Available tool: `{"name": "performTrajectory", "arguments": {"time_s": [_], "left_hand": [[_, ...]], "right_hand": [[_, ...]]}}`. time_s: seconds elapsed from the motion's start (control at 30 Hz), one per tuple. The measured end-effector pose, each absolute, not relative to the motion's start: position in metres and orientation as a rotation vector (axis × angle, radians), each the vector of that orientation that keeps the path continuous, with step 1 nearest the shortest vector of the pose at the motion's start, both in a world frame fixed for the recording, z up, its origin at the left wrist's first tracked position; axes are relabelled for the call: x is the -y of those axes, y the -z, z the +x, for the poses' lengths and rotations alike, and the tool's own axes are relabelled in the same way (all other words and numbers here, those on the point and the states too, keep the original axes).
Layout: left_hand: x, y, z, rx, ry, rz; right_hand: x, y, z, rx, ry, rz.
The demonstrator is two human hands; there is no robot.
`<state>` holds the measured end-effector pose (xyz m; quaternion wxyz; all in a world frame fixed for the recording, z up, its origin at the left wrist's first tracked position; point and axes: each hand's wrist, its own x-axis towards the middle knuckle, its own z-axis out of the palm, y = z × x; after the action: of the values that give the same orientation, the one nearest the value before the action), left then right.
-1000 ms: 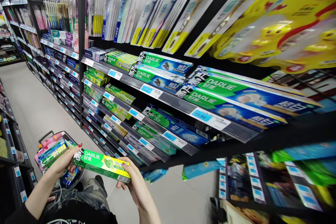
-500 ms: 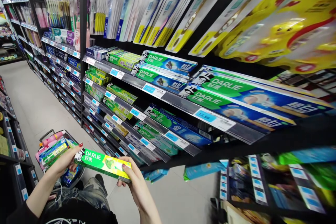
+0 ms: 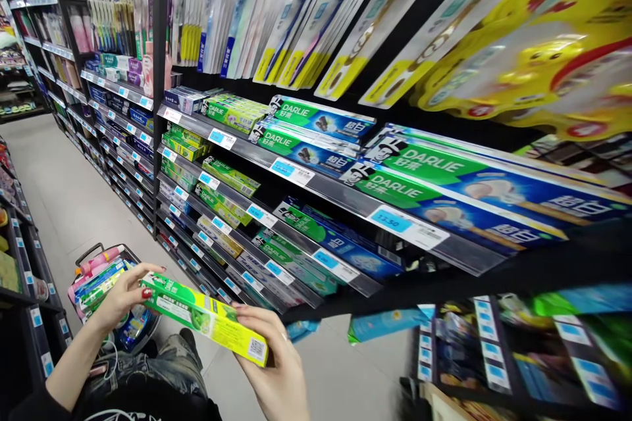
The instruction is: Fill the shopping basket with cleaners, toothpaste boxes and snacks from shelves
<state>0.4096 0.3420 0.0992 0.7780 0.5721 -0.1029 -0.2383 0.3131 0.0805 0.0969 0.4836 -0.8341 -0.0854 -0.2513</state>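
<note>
The green-and-yellow toothpaste box (image 3: 207,318) was held between both hands, low in the aisle in front of the shelving, slanting down from its far-left end to its near-right end. The left hand (image 3: 121,295) was closed on the far end, thumb on top and fingers curled under, red-painted nails showing. The right hand (image 3: 274,362) gripped the near end from below, fingertips wrapped over the upper edge, beside a small QR code printed on the yellow end panel. The face turned upward carried fine print too small to read.

Just beyond the left hand, on the floor, stood a shopping basket (image 3: 106,276) filled with packets, a pink handle along its top.

On the sloping shelf (image 3: 316,187) to the right lay rows of green-and-blue cartons (image 3: 434,194) marked "DARLIE" with Chinese characters. A blue-and-white price tag (image 3: 407,225) on the shelf's front edge read what looked like 13.50. Carded toothbrushes (image 3: 296,20) hung above.
</note>
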Motion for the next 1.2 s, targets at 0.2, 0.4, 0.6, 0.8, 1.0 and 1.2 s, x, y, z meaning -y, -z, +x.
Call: {"name": "performTrajectory", "arguments": {"time_s": [0.2,0.4,0.6,0.8,1.0,1.2], "left_hand": [[-0.344,-0.094,0.407,0.411,0.370,1.143],[-0.348,-0.095,0.431,0.412,0.404,1.164],[-0.355,-0.079,0.477,0.387,0.443,1.230],[-0.368,-0.040,0.483,0.251,0.481,1.338],[-0.377,0.003,0.443,0.020,0.552,1.457],[-0.397,0.007,0.389,-0.082,0.640,1.930]], "right_hand": [[-0.081,-0.098,0.300,-0.007,0.462,-1.882],[-0.071,-0.110,0.317,0.073,0.148,-2.005],[-0.086,-0.105,0.366,0.189,-0.073,-2.358],[-0.105,-0.053,0.405,0.201,-0.398,-2.478],[-0.124,0.013,0.411,0.345,-0.764,-2.308],[-0.143,0.036,0.400,0.601,-1.013,-2.391]]}}
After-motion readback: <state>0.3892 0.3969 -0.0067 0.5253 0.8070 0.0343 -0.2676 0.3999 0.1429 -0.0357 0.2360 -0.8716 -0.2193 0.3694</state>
